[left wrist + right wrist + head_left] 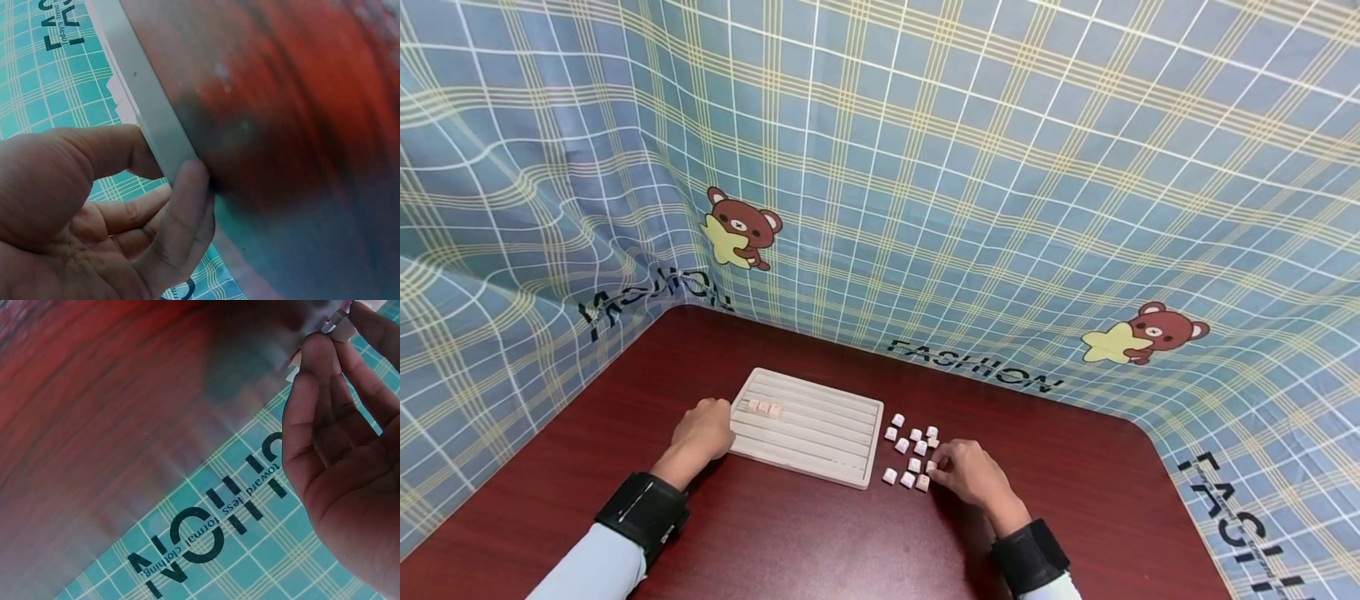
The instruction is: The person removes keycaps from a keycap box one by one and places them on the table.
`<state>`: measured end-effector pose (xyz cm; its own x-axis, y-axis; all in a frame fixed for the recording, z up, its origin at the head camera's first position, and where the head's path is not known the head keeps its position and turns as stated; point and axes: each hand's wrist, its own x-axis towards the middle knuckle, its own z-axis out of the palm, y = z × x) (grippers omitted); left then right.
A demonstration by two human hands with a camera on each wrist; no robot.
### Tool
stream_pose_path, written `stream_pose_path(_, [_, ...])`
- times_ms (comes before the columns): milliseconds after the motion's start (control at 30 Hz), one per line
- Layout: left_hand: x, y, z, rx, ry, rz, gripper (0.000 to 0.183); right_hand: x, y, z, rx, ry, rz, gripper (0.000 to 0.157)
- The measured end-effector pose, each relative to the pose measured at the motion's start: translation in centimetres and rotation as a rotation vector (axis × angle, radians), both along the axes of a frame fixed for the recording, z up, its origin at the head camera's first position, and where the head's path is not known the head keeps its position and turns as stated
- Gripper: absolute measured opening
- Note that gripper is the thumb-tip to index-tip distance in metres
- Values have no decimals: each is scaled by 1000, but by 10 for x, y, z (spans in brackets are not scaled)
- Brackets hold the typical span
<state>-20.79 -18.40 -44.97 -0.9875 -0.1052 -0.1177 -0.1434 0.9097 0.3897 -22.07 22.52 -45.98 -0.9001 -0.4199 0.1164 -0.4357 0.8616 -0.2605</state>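
Observation:
A white ridged keycap tray [820, 433] lies on the table. My left hand [703, 427] holds its left edge; in the left wrist view the thumb and fingers sit on either side of the tray's rim [150, 87]. Three pale pink keycaps [763, 408] stand in a row on the tray, near its left end. To the right of the tray, my right hand [973, 473] pinches a keycap [931, 467] between thumb and fingertips, at the edge of a loose group. The right wrist view shows that keycap [340, 328] partly covered by the fingers.
Several loose white and pale pink keycaps [902, 446] are scattered between the tray and my right hand. The dark red table [790, 533] is bordered at the back and sides by a blue checked cloth [880, 208] with bear prints and lettering.

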Motion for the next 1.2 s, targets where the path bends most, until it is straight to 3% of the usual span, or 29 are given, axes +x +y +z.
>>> stream_pose_path(400, [-1,1,1,-3,8,-5,26,-1,2,-3,0,18,-2,11])
stream_pose_path(633, [-2,3,2,-10,-2,-1,26,0,5,5,-9,-20,-1,16])
stream_pose_path(800, [-2,3,3,-15,15,-5,25,-1,5,13,-39,1,13,18])
stream_pose_path(1200, [-1,2,0,-17,7,-3,26,-7,-45,22,-28,39,116,18])
